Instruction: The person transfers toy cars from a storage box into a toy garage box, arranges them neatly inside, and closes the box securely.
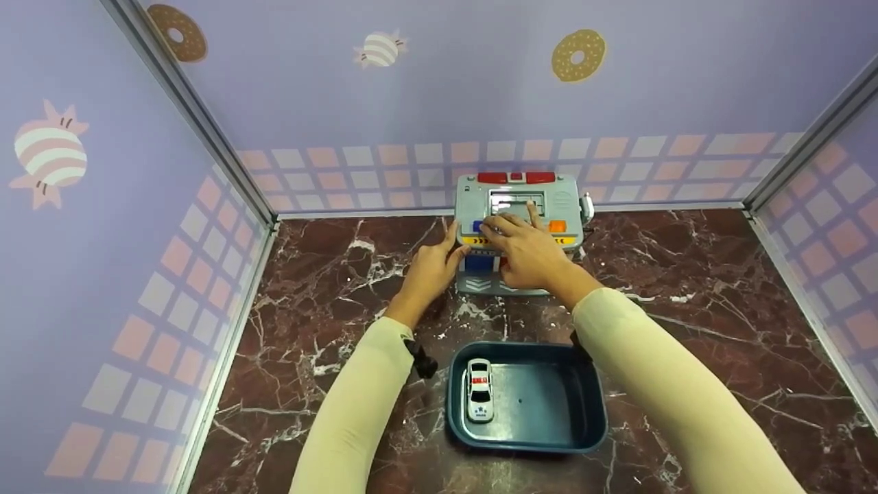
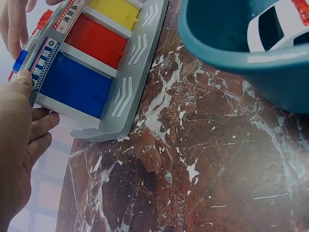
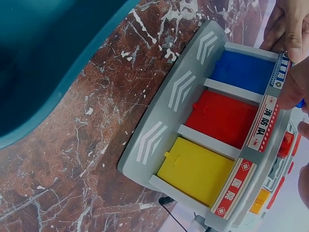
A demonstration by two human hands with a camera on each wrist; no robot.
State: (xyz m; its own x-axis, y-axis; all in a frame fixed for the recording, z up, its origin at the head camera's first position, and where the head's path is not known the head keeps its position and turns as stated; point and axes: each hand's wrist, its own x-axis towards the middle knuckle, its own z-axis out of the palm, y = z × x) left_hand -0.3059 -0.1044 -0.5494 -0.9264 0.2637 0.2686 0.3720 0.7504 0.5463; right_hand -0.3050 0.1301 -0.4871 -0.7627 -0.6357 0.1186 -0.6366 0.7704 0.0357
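A grey toy garage (image 1: 473, 199) stands against the back wall. Its blue door (image 3: 244, 71), red door (image 3: 222, 118) and yellow door (image 3: 195, 171) are all down. The left hand (image 1: 429, 271) holds the garage's left side, thumb on the front edge above the blue door and fingers along the side. Over the roof lies the right hand (image 1: 531, 250), a fingertip at the blue button (image 1: 477, 226) and another finger stretched upward. The right palm partly hides the front in the head view. A white toy police car (image 1: 480, 406) sits in a teal bin (image 1: 598, 418).
The bin stands on the dark red marbled tabletop (image 1: 329, 329), between the forearms and nearer than the garage. Walls (image 1: 439, 89) enclose the left, back and right. A small white handle-like part (image 1: 587, 207) juts from the garage's right side, where a dark cord (image 3: 174, 217) runs.
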